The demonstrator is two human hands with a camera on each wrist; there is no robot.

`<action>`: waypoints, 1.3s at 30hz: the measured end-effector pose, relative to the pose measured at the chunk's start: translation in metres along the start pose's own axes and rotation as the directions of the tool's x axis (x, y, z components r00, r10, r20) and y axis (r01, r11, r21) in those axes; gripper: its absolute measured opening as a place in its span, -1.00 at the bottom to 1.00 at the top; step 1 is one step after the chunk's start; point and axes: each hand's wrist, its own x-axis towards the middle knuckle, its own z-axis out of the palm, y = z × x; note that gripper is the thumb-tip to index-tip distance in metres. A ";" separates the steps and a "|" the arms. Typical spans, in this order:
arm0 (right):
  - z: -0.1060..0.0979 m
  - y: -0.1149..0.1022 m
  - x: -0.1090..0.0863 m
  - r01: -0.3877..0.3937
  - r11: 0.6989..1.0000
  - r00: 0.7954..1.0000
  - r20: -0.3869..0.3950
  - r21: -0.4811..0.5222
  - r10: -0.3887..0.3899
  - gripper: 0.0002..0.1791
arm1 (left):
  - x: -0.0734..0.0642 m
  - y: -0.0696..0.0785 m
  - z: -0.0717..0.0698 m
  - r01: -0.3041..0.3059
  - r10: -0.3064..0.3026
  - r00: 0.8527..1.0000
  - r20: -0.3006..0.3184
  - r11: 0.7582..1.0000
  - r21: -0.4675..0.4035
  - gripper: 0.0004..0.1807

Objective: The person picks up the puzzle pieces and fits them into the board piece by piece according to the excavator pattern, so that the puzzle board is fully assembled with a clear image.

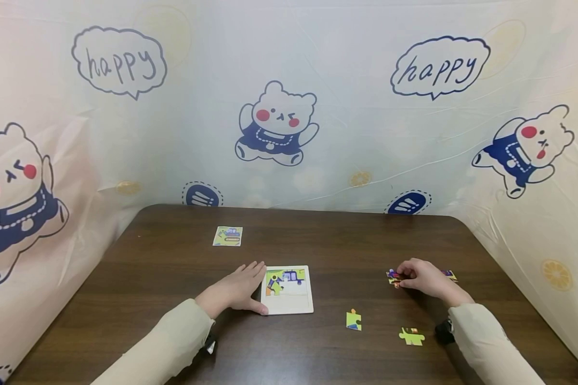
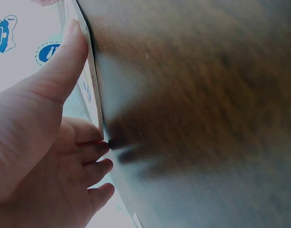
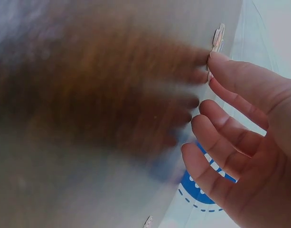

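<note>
A white square puzzle tray [image 1: 289, 306] lies on the table, its upper part filled with several pieces of a green and purple picture. My left hand [image 1: 236, 286] rests against the tray's left side, fingers stretched toward the far corner and thumb on the near corner. In the left wrist view the thumb [image 2: 74, 52] lies along the tray's edge. Off to the right, my right hand [image 1: 425, 278] pinches a purple and yellow puzzle piece [image 1: 392, 277] between thumb and index finger, low at the tabletop. The other fingers of that hand [image 3: 216, 137] are loosely bent.
Another purple puzzle piece [image 1: 450, 275] shows behind the right hand. Two loose green pieces, one with a blue corner [image 1: 354, 320] and one with a dark strip [image 1: 411, 337], lie nearer. A small picture card [image 1: 228, 236] lies at the back of the brown table [image 1: 318, 230].
</note>
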 end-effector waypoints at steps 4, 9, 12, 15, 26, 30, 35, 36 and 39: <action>0.000 0.001 0.000 0.013 1.000 1.000 -0.005 0.000 -0.013 -0.83 | 0.000 0.000 0.000 -0.002 0.002 1.000 0.000 1.000 0.003 0.10; 0.000 0.001 0.000 0.017 1.000 1.000 -0.006 -0.005 -0.017 -0.84 | 0.001 -0.001 0.001 -0.003 0.003 1.000 0.002 1.000 0.006 0.11; -0.001 -0.001 0.001 0.022 1.000 1.000 -0.008 0.002 -0.022 -0.83 | 0.001 -0.001 0.001 -0.002 0.002 1.000 0.002 1.000 0.008 0.11; -0.001 -0.003 0.003 0.032 0.999 0.999 -0.008 0.008 -0.032 -0.83 | 0.001 -0.001 0.001 -0.002 0.002 1.000 0.001 1.000 0.010 0.11; 0.001 -0.024 0.017 0.116 0.993 0.993 -0.032 0.008 -0.115 -0.82 | 0.000 -0.001 0.000 -0.004 0.004 1.000 0.000 1.000 0.001 0.11; 0.003 -0.037 0.023 0.142 0.990 0.989 -0.028 0.000 -0.142 -0.81 | 0.001 -0.002 0.002 0.000 0.000 1.000 -0.001 1.000 0.001 0.11; 0.007 -0.057 0.030 0.168 0.986 0.986 -0.020 -0.011 -0.168 -0.81 | 0.002 -0.003 0.003 0.000 0.000 1.000 -0.002 1.000 0.002 0.11; 0.008 -0.061 0.031 0.174 0.985 0.985 -0.017 -0.010 -0.174 -0.81 | 0.001 -0.003 0.003 0.001 -0.001 1.000 -0.002 1.000 0.004 0.11; 0.011 -0.074 0.035 0.194 0.981 0.981 -0.010 -0.016 -0.194 -0.81 | 0.001 -0.003 0.004 0.001 0.000 1.000 -0.006 1.000 0.004 0.11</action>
